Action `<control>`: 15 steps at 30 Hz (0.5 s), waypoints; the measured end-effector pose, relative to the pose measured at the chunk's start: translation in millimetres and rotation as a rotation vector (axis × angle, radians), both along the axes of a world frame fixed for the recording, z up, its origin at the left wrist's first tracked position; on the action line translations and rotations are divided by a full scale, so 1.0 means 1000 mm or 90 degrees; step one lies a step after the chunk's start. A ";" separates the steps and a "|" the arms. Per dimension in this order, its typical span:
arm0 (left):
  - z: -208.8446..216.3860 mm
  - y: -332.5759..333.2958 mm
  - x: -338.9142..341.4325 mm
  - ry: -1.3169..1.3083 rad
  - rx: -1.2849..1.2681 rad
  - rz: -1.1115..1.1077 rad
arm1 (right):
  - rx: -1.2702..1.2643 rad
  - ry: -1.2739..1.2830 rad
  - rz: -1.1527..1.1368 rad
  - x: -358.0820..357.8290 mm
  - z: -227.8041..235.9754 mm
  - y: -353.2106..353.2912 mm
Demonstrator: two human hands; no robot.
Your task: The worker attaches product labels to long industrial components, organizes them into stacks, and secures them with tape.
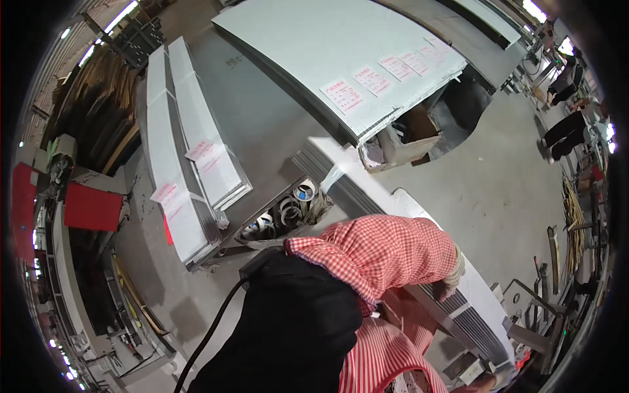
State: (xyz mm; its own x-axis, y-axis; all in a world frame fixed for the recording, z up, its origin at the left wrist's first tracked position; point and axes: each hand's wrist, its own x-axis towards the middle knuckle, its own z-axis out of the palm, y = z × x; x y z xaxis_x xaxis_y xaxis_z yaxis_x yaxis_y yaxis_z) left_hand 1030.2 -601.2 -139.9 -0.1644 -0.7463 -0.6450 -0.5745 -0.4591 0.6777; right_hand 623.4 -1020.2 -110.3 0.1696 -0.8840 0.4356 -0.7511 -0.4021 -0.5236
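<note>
A long bundle of thin white-topped panels (481, 298) with grey layered edges runs diagonally from the middle to the lower right, bound with clear tape. My left arm, in a red checked oversleeve, reaches across to it. My left hand (449, 283) is closed at the bundle's near edge, its fingers curled down over the side. Low at the bottom rim, my right hand (485, 383) is by the bundle's near end. Its fingers are partly cut off and hard to make out. A red striped apron (383, 354) covers my front beside the bundle.
A large stack of white sheets (341, 52) with several red-printed papers lies ahead. Two narrow wrapped panel stacks (200, 124) lie on a grey table (242, 98) at left. Rolls of tape (288, 211) fill a recess below. Other people (567, 134) stand far right.
</note>
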 end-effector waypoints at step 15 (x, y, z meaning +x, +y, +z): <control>0.007 0.251 -0.209 -0.459 -0.393 0.558 | 0.484 -0.492 0.756 0.195 0.146 0.257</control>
State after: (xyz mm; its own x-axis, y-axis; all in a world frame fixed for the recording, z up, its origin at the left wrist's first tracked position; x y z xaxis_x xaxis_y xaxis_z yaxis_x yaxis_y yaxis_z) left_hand 821.3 -350.2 -132.5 0.7678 -0.6321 0.1045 -0.5646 -0.5905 0.5766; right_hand 818.0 -763.3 36.0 0.8428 -0.4593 0.2806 0.3068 -0.0185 -0.9516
